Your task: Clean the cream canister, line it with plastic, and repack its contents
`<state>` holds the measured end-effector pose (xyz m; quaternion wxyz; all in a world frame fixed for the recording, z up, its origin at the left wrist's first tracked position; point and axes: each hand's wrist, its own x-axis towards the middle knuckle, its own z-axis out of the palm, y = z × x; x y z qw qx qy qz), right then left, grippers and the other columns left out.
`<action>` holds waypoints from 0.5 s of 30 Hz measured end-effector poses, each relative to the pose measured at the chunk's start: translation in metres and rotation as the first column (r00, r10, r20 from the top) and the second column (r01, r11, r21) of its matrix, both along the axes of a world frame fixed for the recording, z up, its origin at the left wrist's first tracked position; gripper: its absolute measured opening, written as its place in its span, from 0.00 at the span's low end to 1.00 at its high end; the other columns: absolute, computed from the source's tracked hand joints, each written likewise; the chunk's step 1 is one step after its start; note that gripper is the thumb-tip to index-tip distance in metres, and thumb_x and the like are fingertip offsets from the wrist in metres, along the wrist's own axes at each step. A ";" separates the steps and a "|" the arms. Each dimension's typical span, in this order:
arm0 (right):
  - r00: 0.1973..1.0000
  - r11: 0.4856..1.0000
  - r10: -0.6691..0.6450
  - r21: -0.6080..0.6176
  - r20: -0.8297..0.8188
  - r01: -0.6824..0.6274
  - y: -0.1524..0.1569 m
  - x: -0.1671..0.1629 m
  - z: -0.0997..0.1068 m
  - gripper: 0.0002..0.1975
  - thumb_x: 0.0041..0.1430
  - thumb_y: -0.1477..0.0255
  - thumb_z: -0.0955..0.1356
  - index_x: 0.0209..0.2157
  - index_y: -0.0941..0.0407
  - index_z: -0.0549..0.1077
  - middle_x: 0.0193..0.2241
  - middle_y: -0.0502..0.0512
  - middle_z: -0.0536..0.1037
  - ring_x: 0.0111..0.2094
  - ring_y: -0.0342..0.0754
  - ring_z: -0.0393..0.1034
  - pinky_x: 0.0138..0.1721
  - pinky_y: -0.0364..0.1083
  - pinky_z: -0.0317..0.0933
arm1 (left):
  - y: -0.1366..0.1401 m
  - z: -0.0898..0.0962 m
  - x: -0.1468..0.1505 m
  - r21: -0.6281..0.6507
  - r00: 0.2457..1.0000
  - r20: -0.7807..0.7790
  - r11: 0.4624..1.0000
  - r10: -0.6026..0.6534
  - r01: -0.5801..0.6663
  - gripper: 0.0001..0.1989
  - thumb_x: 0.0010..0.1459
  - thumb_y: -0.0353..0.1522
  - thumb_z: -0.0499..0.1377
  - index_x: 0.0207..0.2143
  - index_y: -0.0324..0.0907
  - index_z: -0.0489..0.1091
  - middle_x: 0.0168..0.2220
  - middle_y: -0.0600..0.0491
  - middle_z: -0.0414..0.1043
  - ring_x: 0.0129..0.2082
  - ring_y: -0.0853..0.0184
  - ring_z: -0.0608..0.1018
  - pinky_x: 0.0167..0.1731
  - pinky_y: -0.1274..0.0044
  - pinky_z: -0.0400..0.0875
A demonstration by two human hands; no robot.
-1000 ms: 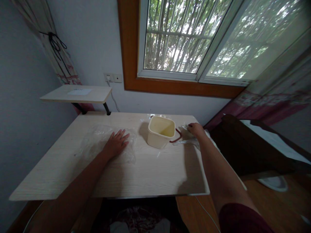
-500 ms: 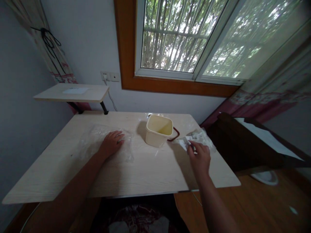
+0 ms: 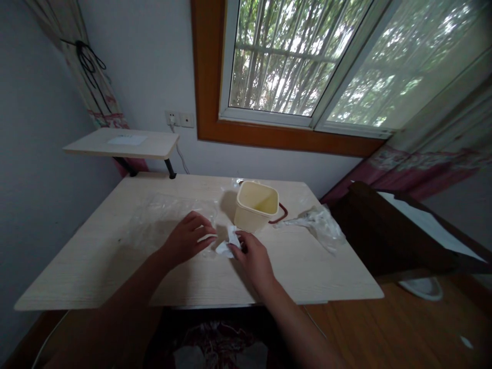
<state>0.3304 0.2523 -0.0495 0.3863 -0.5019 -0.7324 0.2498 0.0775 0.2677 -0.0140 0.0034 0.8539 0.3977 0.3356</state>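
Note:
A crumpled piece of white paper [image 3: 232,237] is pinched between the thumb and fingers of my right hand [image 3: 253,256], in front of the bucket. To its left, my left hand [image 3: 189,237] is held with thumb and fingers apart and nothing in it, just short of the paper. Below and behind that hand a clear plastic sheet or bag [image 3: 154,215] lies flat on the table. A cream square bucket [image 3: 249,218] with a brown handle [image 3: 283,212] stands upright just beyond my right hand.
On the table's [image 3: 307,279] right side lies a crumpled clear plastic bag [image 3: 325,228]. A small raised shelf [image 3: 154,146] with a paper on it stands at the back left. Dark furniture [image 3: 407,241] adjoins the right edge, and the window wall is behind.
My right hand has moved left from the plastic bag to the front of the bucket, bringing the white paper with it. My left hand has shifted right towards the paper.

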 end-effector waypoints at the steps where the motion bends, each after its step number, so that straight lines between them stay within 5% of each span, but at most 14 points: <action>1: 1.000 1.000 0.011 -0.014 -0.021 -0.012 0.005 -0.009 0.000 0.16 0.60 0.66 0.72 0.50 0.52 0.75 0.37 0.56 0.80 0.35 0.52 0.73 0.40 0.50 0.68 | -0.001 0.000 0.003 -0.032 0.999 -0.031 0.999 -0.016 0.015 0.08 0.65 0.38 0.61 0.44 0.47 0.77 0.41 0.50 0.77 0.44 0.63 0.75 0.50 0.68 0.69; 8: 0.977 0.993 0.061 -0.087 -0.203 -0.080 0.026 -0.050 -0.011 0.15 0.58 0.71 0.72 0.48 0.53 0.75 0.37 0.54 0.80 0.38 0.50 0.74 0.43 0.49 0.68 | 0.011 -0.015 -0.006 -0.151 0.987 -0.119 0.981 0.108 -0.125 0.09 0.62 0.35 0.65 0.43 0.43 0.75 0.40 0.49 0.76 0.43 0.59 0.74 0.48 0.66 0.69; 15: 0.946 0.980 0.080 -0.147 -0.314 -0.131 0.032 -0.061 -0.018 0.11 0.58 0.74 0.70 0.44 0.53 0.75 0.37 0.54 0.81 0.39 0.50 0.76 0.44 0.49 0.69 | 0.016 -0.035 -0.018 -0.261 0.951 0.092 0.929 0.295 -0.263 0.08 0.61 0.33 0.63 0.43 0.43 0.72 0.35 0.51 0.77 0.39 0.61 0.76 0.43 0.67 0.72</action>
